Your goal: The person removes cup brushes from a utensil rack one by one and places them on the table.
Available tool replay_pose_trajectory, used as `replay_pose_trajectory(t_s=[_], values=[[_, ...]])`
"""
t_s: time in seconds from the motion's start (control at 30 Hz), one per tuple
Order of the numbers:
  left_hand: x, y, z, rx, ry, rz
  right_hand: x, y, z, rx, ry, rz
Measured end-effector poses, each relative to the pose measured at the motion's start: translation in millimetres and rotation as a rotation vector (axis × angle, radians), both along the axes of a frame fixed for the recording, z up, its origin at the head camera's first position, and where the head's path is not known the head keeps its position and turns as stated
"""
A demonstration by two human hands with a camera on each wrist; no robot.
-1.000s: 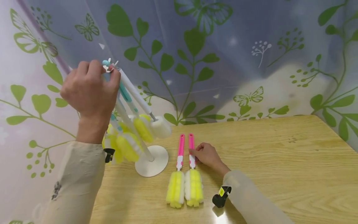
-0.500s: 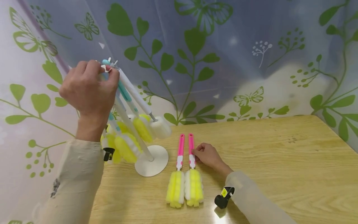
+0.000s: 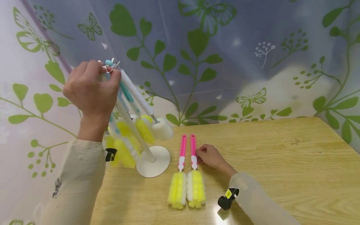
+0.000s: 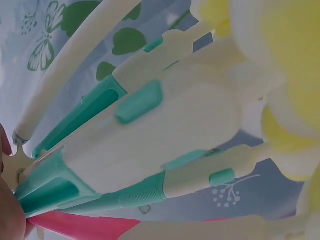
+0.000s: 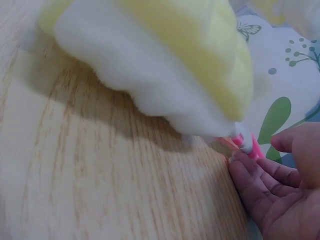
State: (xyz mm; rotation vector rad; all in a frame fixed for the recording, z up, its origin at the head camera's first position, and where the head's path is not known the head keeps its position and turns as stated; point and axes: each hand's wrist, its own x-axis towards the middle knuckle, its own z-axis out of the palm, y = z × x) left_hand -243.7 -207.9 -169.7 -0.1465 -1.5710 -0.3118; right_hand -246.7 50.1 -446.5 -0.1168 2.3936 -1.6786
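In the head view my left hand grips the hooked top of a white brush stand. Several sponge brushes hang from the stand, with teal, white and pink handles; the left wrist view shows them close up. On the table lie two pink-handled sponge brushes side by side, the left brush and the right brush, handles pointing away from me. Beside the right brush's handle rests my right hand, its fingertips right at the handle's edge, fingers loosely bent and thumb apart in the right wrist view.
The wooden table stretches off to the right. Behind it hangs a curtain printed with green leaves and butterflies. A small black camera sits on each wrist, the right one close above the tabletop.
The lower left hanging brushes have shifted a little left and down, while my left hand stays at the stand's top. My right fingertips have drawn back slightly from the handle. The two lying brushes stay put.
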Motion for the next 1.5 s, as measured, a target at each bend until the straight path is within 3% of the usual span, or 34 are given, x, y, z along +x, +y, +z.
replay_pose_trajectory(t_s=[0.2, 0.37, 0.63, 0.83, 1.13, 1.33, 1.5], values=[[-2.7, 0, -2.0, -0.008, 0.021, -0.025, -3.6, 5, 0.3, 0.002, 0.032, -0.035], [-6.9, 0, -5.0, -0.012, 0.053, -0.054, -8.9, 14, 8.7, -0.003, 0.057, -0.016], [-10.9, -2, -6.4, -0.032, 0.083, -0.108, -19.0, 31, 41.4, -0.1, 0.149, 0.071], [-13.1, -2, -5.2, -0.017, 0.091, -0.157, -26.0, 29, 66.5, -0.147, 0.22, 0.102], [-15.5, -10, -2.4, 0.014, 0.116, -0.32, -24.2, 11, 99.5, -0.22, 0.332, 0.151], [-18.0, -15, 0.3, 0.054, 0.126, -0.415, -20.7, 2, 109.5, -0.239, 0.364, 0.166], [-19.9, -19, 2.3, 0.082, 0.11, -0.536, -18.4, -5, 114.9, -0.267, 0.38, 0.181]])
